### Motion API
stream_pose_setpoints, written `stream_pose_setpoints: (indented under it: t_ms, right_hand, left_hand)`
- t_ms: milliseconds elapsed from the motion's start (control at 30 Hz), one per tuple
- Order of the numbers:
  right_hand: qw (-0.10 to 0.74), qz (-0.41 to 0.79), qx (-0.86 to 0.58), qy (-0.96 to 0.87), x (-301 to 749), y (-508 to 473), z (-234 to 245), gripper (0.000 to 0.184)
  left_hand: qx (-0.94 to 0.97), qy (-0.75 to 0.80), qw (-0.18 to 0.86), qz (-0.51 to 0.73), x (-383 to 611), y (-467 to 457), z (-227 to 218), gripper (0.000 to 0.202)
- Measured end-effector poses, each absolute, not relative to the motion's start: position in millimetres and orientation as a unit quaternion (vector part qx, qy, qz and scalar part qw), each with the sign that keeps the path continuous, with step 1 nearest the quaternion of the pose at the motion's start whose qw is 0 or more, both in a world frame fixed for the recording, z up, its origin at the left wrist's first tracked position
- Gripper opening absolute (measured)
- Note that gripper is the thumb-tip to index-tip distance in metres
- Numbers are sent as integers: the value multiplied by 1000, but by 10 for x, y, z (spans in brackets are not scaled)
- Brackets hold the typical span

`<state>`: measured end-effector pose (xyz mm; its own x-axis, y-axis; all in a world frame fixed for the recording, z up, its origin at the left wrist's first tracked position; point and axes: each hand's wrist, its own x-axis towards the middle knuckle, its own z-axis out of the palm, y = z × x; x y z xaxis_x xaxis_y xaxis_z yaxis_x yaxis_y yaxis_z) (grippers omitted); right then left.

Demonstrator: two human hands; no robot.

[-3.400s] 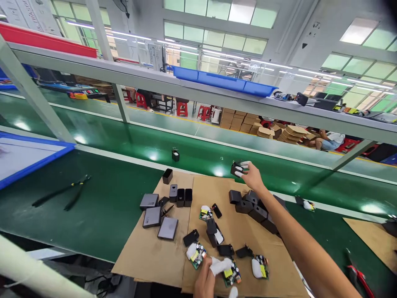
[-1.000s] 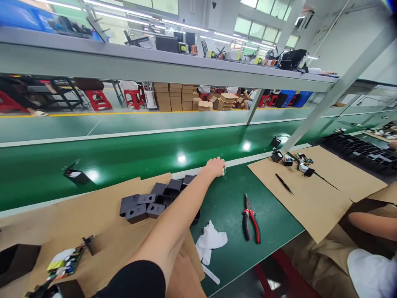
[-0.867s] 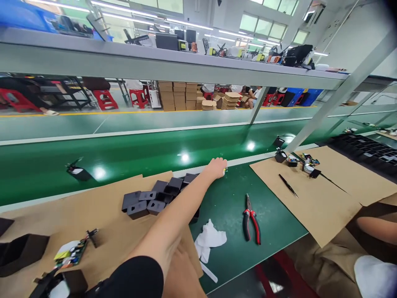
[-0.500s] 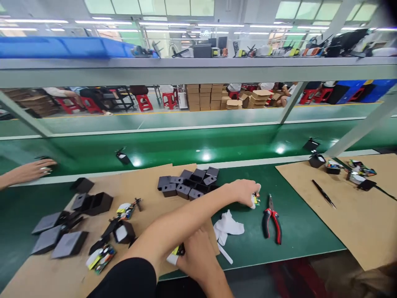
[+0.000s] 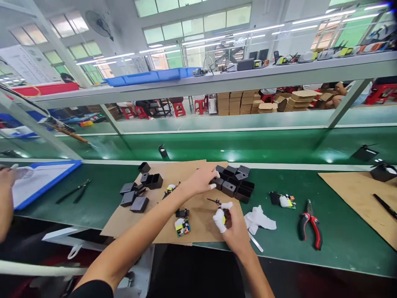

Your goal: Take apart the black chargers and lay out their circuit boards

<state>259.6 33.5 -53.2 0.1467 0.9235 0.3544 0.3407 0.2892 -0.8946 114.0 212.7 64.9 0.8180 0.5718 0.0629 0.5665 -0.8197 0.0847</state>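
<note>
My left arm reaches in from the lower left. My left hand [image 5: 200, 181] has its cotted fingertips closed on a black housing at the left edge of a pile of black housings [image 5: 235, 184]. Nearer to me, my right hand [image 5: 234, 225], with white finger cots, pinches a small dark part [image 5: 226, 214] above the brown cardboard sheet [image 5: 155, 225]. Just left of it a circuit board [image 5: 182, 227] lies on the cardboard. A second circuit board [image 5: 287, 201] rests on the green table to the right of the pile.
More black and grey housings [image 5: 136, 198] lie at the cardboard's left end. A white cloth [image 5: 259, 217] and red-handled pliers [image 5: 310, 225] lie to the right, black pliers [image 5: 74, 191] to the left. A co-worker's hand [image 5: 6, 178] is at a blue-edged board [image 5: 46, 180]. Single units ride the conveyor [image 5: 279, 145] behind.
My view has swung back left. My left hand let go of the circuit board by the red pliers and moved left to the housing pile. My right hand rose over the cardboard.
</note>
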Motion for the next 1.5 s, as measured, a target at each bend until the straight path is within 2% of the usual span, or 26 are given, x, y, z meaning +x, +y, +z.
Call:
stream_pose_setpoints:
  t_ms: [167,367,533,600,633,700,767,800,900,1033,1333,1500]
  right_hand:
    - [607,262,-533,-528,2595,311,-629,29]
    - [683,243,-538,-430,2601,313,-752,40]
    - [750,207,-531,-335,2587,229,-726,50]
    - [759,220,-524,-317,2529,105,-631,50]
    - [761,239,-516,-312,2486,23,-566,49]
    - [758,288,-498,-307,2376,-164,-414,49]
    - [748,334,-485,-306,2256,-351,-251,53]
    - [740,350,-485,-309,2200,-434,-173,57]
    - [722,372,-477,-335,2068,-624,27,67]
    - [721,373,-434,-390,1980,-769,192,67]
    - [642,428,-454,-445,1796,-879,422,82]
    - [586,485,-418,-496,1748,-810,504,74]
  left_hand:
    - [959,279,22,42,1082,1905,375,41]
    - [945,300,98,90,1043,1656,356,39]
    - [854,425,201,225,728,1052,353,26]
    - [809,445,261,280,546,625,263,32]
    - [781,448,301,314,454,396,203,41]
    - [620,393,502,458,284,-33,95,65]
    - [515,341,625,477,137,-345,45,64]
    - [504,336,642,470,73,-442,48,59]
    - [562,362,583,462,-77,-526,108,47]
    - [622,366,492,487,-193,-472,136,48]
    - [604,366,481,520,-207,-486,58,56]
    - [637,350,450,518,-180,-444,101,49]
